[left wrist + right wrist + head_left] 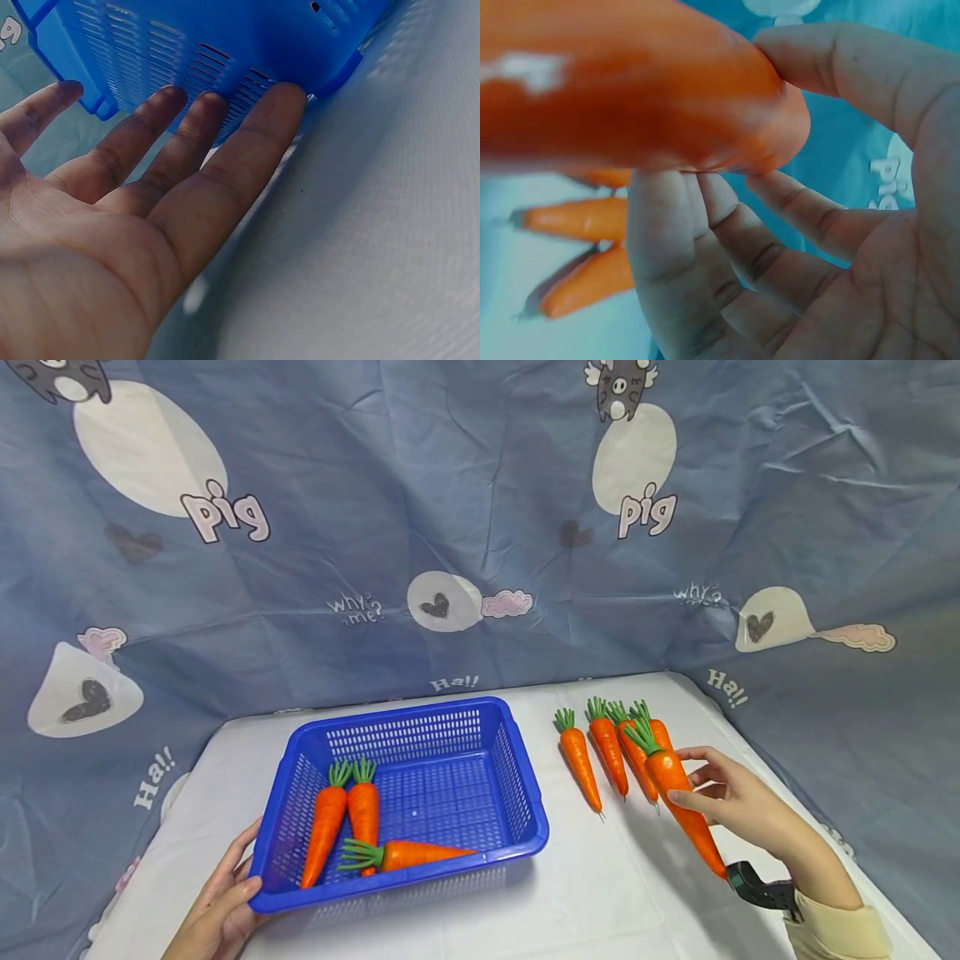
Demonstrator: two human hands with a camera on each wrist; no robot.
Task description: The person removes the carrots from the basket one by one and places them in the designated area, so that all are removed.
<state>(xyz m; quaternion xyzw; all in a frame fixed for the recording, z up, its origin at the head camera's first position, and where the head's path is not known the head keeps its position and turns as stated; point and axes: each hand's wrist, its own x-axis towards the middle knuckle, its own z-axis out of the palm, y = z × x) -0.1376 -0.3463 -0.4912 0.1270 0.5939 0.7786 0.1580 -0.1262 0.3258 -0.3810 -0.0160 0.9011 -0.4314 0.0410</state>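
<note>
At the right, my right hand pinches an orange carrot between thumb and fingers, its green top pointing up and left. In the right wrist view the held carrot fills the upper left, with fingertips along its underside. My left hand is at the near left corner of a blue plastic basket. Seen from the left wrist, its fingers are nearly straight, their tips against the slotted wall. Inside the basket lie three carrots: one upright-pointing at left, another beside it, and one crosswise.
Several more carrots lie in a row on the white tablecloth, right of the basket, partly behind the held one. A blue-grey printed cloth hangs behind the table. A black band circles my right wrist.
</note>
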